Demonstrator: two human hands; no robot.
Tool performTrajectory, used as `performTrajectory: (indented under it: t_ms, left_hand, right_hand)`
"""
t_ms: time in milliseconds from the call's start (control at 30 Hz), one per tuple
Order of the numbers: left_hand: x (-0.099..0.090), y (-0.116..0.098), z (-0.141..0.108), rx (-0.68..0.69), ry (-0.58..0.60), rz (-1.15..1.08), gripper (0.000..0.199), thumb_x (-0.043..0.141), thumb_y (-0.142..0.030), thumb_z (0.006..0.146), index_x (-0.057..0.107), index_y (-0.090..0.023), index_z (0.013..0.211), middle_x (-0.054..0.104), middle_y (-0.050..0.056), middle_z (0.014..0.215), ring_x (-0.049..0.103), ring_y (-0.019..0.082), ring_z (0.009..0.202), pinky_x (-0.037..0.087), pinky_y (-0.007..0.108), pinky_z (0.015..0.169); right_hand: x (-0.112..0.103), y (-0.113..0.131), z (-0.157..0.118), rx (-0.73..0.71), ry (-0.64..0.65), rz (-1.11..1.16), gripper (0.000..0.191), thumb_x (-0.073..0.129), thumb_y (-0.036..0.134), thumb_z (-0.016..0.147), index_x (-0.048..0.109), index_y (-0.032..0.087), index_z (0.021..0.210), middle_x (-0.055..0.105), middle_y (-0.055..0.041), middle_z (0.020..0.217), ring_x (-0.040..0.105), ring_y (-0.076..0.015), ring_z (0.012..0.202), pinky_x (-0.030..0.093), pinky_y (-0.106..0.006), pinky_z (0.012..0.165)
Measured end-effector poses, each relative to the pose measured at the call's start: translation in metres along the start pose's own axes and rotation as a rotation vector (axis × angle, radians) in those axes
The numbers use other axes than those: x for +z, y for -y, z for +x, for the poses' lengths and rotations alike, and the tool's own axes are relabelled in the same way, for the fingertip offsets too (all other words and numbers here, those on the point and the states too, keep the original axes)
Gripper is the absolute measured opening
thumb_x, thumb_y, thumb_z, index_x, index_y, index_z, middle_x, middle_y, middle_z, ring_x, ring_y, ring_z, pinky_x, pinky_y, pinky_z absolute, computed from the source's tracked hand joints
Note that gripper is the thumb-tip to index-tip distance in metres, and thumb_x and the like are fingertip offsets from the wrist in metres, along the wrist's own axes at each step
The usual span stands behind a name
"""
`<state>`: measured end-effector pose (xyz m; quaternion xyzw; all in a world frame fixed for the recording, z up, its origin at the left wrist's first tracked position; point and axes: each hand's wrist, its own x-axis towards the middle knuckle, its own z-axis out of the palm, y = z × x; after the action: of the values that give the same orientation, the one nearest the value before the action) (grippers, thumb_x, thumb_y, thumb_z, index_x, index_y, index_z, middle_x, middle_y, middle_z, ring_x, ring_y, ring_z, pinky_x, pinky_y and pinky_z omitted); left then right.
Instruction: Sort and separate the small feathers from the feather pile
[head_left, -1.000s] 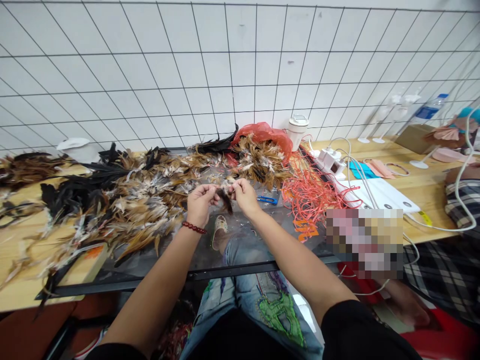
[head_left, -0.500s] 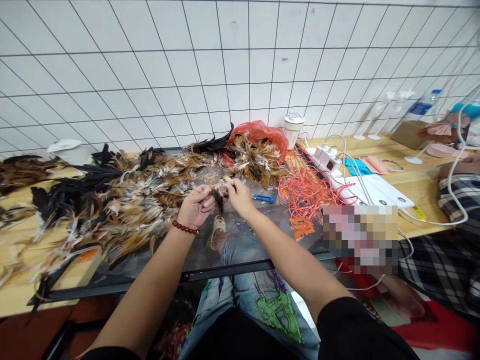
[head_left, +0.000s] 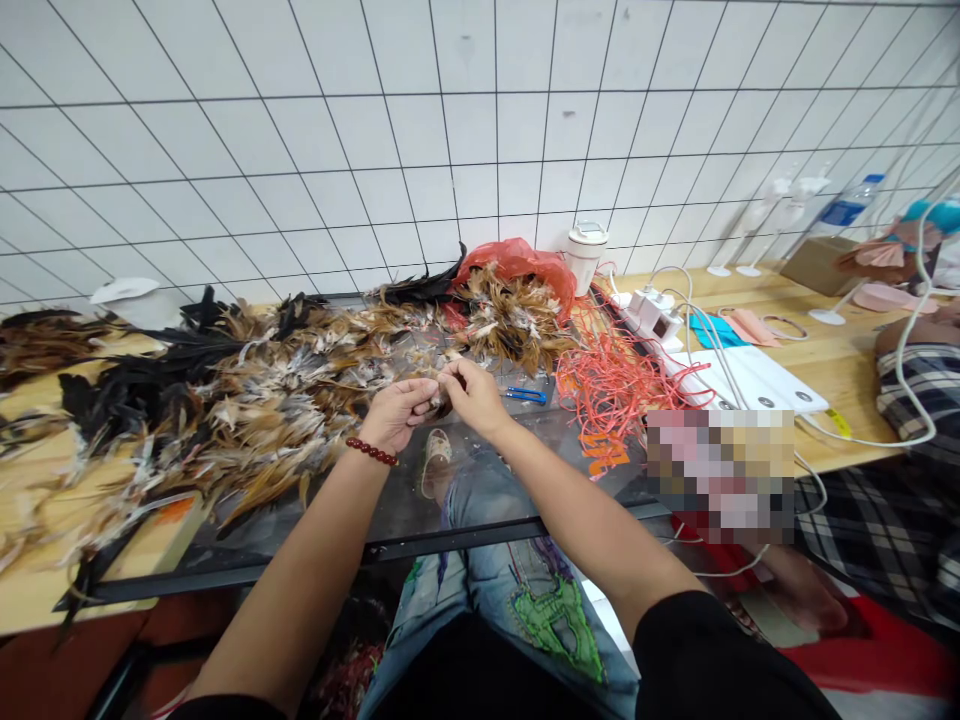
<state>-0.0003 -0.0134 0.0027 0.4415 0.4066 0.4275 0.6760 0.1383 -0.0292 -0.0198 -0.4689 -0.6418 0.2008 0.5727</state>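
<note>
My left hand (head_left: 405, 410), with a dark red bead bracelet (head_left: 372, 452) on its wrist, pinches a small dark feather bundle (head_left: 442, 405). The fingertips of my right hand (head_left: 472, 395) meet those of the left and close on the same bundle, which they mostly cover. Both hands are above the dark glossy board (head_left: 480, 510). A wide heap of brown, white and black feathers (head_left: 262, 410) spreads to the left. Just right of my right hand lie blue thread snips (head_left: 526, 396).
Red plastic strings (head_left: 607, 385) tangle on the right. Behind are a red bag (head_left: 525, 258) with feathers and a white lidded cup (head_left: 585, 258). Power strip (head_left: 652, 315), cables and a white case (head_left: 757, 380) sit further right, near a person in plaid (head_left: 885, 530).
My fingertips have come together and turned over the feather bundle, which hung dark and visible between them before and is now largely hidden.
</note>
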Motion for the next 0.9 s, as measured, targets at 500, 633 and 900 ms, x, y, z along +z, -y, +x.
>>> performTrajectory:
  t_ms: [500,633,900]
  left_hand:
    - [0.005,0.004,-0.002,0.058,0.051,0.017,0.026,0.081,-0.024,0.054,0.06,-0.011,0.062,0.056,0.0,0.058,0.042,0.003,0.045,0.025,0.013,0.035]
    - [0.003,0.002,0.0,0.058,0.032,-0.069,0.023,0.078,-0.023,0.06,0.059,-0.011,0.064,0.057,0.001,0.061,0.042,0.003,0.045,0.026,0.013,0.035]
    - [0.004,0.004,0.0,0.081,-0.001,-0.044,0.027,0.08,-0.027,0.057,0.061,-0.01,0.065,0.059,0.002,0.06,0.042,0.003,0.043,0.022,0.014,0.034]
  right_hand:
    - [-0.009,-0.009,0.007,0.082,-0.013,0.077,0.016,0.047,0.023,0.086,0.061,0.018,0.079,0.063,-0.0015,0.084,0.057,-0.0138,0.085,0.043,-0.026,0.081]
    - [-0.008,-0.012,0.006,0.107,0.014,0.075,0.012,0.053,0.024,0.083,0.063,0.018,0.08,0.063,-0.0017,0.086,0.058,-0.0137,0.082,0.044,-0.027,0.081]
    - [-0.005,-0.002,0.003,0.073,0.089,0.078,0.011,0.058,0.021,0.08,0.059,0.017,0.07,0.057,0.0013,0.07,0.051,-0.0107,0.065,0.042,-0.024,0.065]
